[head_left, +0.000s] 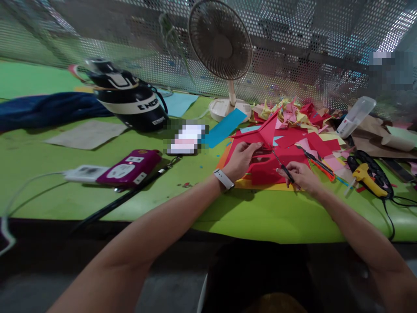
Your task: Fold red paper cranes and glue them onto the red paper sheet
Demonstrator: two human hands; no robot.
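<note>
My left hand (243, 161), with a white band at the wrist, pinches a piece of red paper (269, 127) whose pointed end stands up from the table. In my right hand (301, 176) is a pair of scissors (286, 172), fingers closed round the handles. The scissor blades reach up and left to the red paper, close by my left fingertips. More red sheets (272, 171) lie under both hands, over a yellow-orange sheet (252, 185). Whether the blades are apart is too small to tell.
Paper scraps (293, 115) are heaped behind my hands. A yellow glue gun (371, 180) and a clear bottle (356, 117) lie to the right. Further left are a phone (187, 139), a purple power strip (130, 167) and a black jug (130, 102). A fan (221, 43) stands behind.
</note>
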